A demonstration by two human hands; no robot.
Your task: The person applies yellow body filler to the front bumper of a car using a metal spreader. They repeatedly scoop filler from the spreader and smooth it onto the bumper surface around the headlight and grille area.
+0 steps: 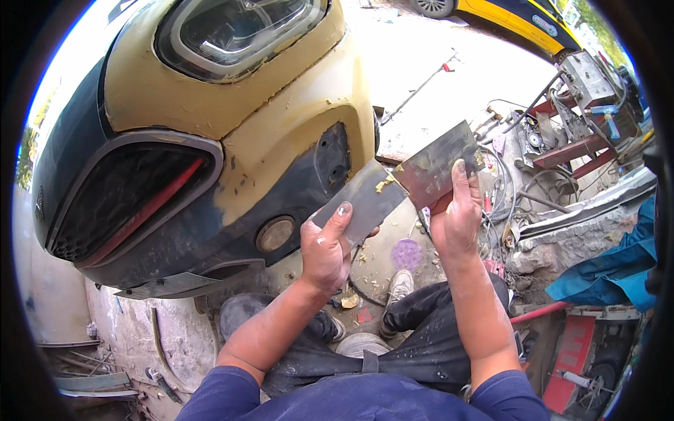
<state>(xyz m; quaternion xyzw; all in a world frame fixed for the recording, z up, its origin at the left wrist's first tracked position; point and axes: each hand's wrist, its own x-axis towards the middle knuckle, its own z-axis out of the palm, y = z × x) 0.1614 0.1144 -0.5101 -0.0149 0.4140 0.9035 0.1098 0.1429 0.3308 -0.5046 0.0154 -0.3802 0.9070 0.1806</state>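
Note:
My left hand (328,249) is closed round a grey flat putty spreader (372,200), its thumb on the upper face. A dab of yellow filler (385,184) clings near that spreader's far edge. In my right hand (456,214) is a second flat spreader (442,158), darker and smeared with filler, tilted up. The two spreaders meet or nearly meet at their edges. To the left stands a car front bumper (295,175), coated in yellowish filler over dark grey, with a headlight (235,31) above and a black grille (133,196) crossed by a red strip.
At the right are a cluttered metal tool rack (576,126), tangled cables (502,189) and blue cloth (611,259). A purple sanding disc (406,254) lies on the ground by my shoe (400,286). A yellow and black car (519,24) is parked beyond.

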